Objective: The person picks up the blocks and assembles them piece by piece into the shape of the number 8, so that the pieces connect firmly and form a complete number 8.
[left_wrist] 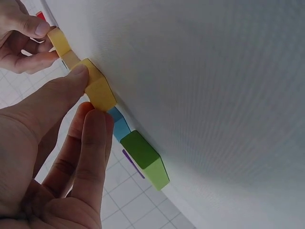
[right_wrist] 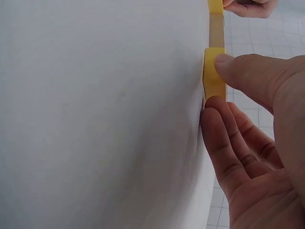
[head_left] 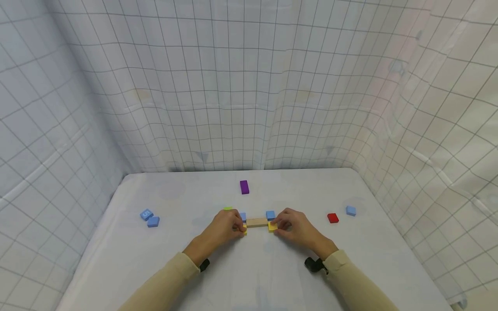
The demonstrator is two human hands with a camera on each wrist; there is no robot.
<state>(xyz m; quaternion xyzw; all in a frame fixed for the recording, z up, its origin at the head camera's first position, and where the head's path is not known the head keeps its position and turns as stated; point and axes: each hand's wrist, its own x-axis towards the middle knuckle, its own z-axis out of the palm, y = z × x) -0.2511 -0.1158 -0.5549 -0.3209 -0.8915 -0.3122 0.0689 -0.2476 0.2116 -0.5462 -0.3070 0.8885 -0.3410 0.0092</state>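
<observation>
My left hand (head_left: 225, 226) pinches a yellow block (left_wrist: 101, 91) between thumb and fingertips, low at the white tabletop. My right hand (head_left: 298, 229) holds a second yellow block (right_wrist: 215, 71) the same way. Between the two lies a flat, plain wooden strip (head_left: 257, 222), its ends right at the yellow blocks. Just behind them sit two blue blocks, one at the left end (head_left: 243, 216) and one at the right (head_left: 270, 214). A green block (left_wrist: 145, 155) stands beyond the left blue one, mostly hidden by my left hand in the head view.
A purple block (head_left: 244, 187) lies farther back. Two blue blocks, one of them (head_left: 153, 222) nearer me, rest at the far left. Toward the right are a red block (head_left: 332, 218) and another blue block (head_left: 351, 211). A grid-patterned curtain (head_left: 241, 86) encloses the table's back and sides.
</observation>
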